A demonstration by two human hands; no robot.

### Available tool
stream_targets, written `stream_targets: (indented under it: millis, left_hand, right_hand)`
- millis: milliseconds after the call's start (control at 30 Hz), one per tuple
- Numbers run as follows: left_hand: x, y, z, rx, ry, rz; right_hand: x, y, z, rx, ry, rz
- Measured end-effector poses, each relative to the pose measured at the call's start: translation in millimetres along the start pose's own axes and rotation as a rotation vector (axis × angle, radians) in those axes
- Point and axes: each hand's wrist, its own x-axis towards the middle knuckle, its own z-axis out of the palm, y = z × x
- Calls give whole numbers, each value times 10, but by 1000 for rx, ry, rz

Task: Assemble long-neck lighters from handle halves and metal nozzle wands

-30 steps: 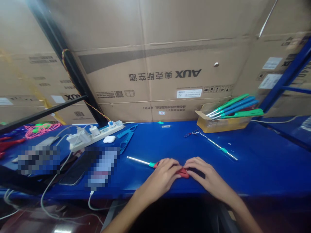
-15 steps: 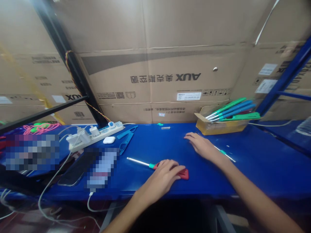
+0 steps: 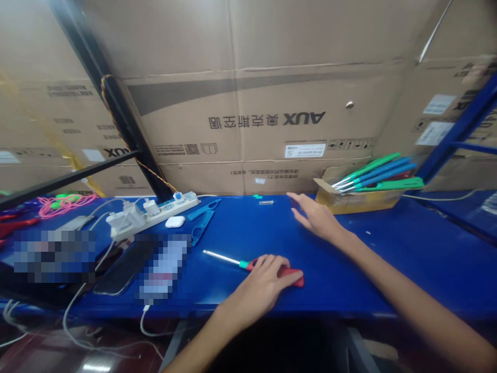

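Note:
My left hand is wrapped over the red handle of a long-nosed gas lighter lying on the blue tabletop. Its silver tube with a green collar points left, away from my fingers. My right hand reaches out over the back of the table, fingers stretched and apart, with nothing visible in them. Just right of it stands a small cardboard box of green, blue and red lighters. A small clear piece and a green bit lie to the left of my right fingertips.
On the left are a white power strip with chargers, a white earbud case, blue plastic parts, and two phones, one a dark phone. White cables hang over the front edge. A cardboard wall closes the back.
My right hand has moved back and slightly left, its fingers spreading. The metal tube with a green collar beside my right forearm no longer shows. My left hand stays on the lighter.

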Motion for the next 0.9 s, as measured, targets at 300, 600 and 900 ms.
stream_targets:
  millis: [300, 600, 900]
  left_hand:
    - [4, -23, 3, 4, -4, 24]
    - [12, -14, -14, -49, 2, 3]
    - [14, -15, -5, -49, 12, 2]
  right_hand:
    - [-629, -798, -156, 497, 533, 286]
    - [-960, -940, 25, 494, 554, 270]
    - [-978, -939, 38, 499, 592, 268]
